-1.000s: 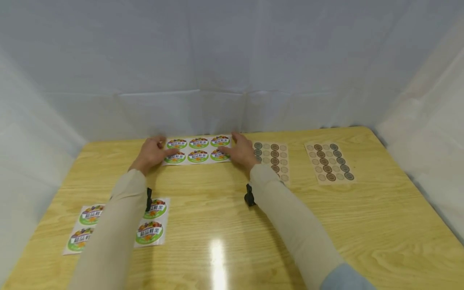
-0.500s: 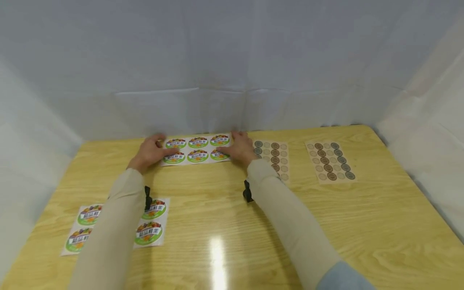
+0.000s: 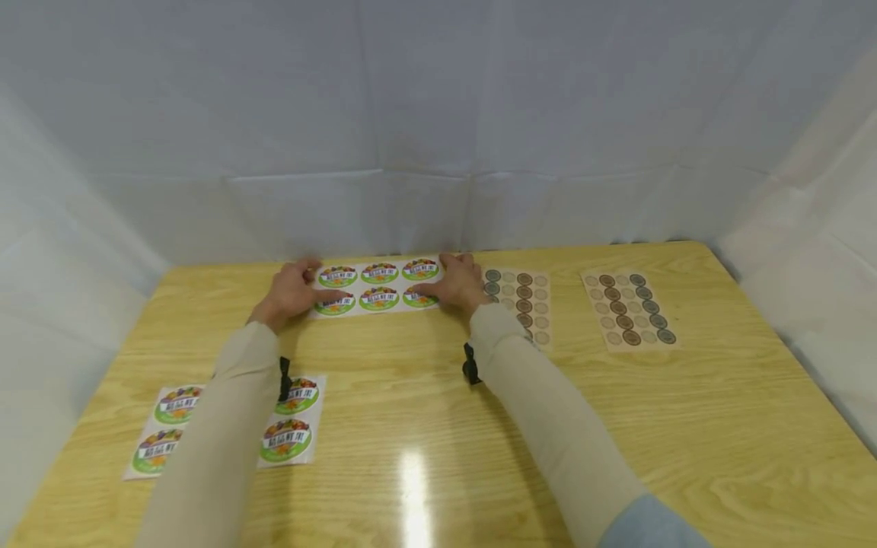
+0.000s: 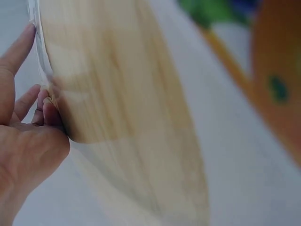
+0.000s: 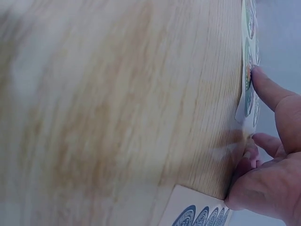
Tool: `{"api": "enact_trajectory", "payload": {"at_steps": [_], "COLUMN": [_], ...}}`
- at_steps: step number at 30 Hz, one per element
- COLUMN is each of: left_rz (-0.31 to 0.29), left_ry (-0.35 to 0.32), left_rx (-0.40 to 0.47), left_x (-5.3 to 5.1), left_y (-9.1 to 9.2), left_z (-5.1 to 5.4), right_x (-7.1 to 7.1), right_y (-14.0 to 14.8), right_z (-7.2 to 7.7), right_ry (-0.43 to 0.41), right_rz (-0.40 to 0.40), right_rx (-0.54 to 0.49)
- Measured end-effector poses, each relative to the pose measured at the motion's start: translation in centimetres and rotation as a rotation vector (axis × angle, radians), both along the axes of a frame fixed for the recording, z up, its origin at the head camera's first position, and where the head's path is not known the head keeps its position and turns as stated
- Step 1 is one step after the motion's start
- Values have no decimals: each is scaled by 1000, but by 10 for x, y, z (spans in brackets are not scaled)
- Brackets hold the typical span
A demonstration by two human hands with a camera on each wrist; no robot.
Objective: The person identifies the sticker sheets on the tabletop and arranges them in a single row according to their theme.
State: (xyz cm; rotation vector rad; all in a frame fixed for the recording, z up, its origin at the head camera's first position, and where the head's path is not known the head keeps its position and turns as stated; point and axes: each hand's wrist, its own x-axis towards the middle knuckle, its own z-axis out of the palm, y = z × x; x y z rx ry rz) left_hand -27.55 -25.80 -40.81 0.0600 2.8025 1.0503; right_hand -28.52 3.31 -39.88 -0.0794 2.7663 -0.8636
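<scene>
A white sheet of oval fruit-picture stickers (image 3: 379,285) lies flat along the table's back edge, in two rows. The left hand (image 3: 291,291) is at its left end, thumb laid on a lower sticker and the other fingers by the far corner. At the right end, the right hand (image 3: 457,285) presses its thumb on a lower sticker. In the right wrist view, the other fingers of the right hand (image 5: 277,165) bend down to the table beside the sheet. The left wrist view shows the left hand (image 4: 28,127) with its thumb extended and the rest bent.
A similar fruit sticker sheet (image 3: 318,418) lies at front left, partly hidden under the left forearm. Two beige sheets of small round stickers lie to the right: one sheet (image 3: 524,304) partly behind the right wrist, another sheet (image 3: 630,312) farther right. White cloth (image 3: 438,205) hangs behind the table (image 3: 384,411).
The head view shifts slightly. Both hands stay at the ends of the fruit sticker sheet, which keeps its place at the back edge.
</scene>
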Motion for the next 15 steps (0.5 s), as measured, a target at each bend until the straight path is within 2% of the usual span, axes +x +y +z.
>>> {"api": "enact_trajectory", "payload": {"at_steps": [8,15], "left_rz": [15,8], "left_ry": [2,23], "left_rx": [12,-57], "left_x": [4,4], "left_y": [0,2], "left_z": [2,-2], "right_x": [-1,0], "right_y": [-2,-1], "right_z": [-1,-2], "right_ry": [5,13], "right_rz": [-7,-8], "right_rx": [-1,-13]}}
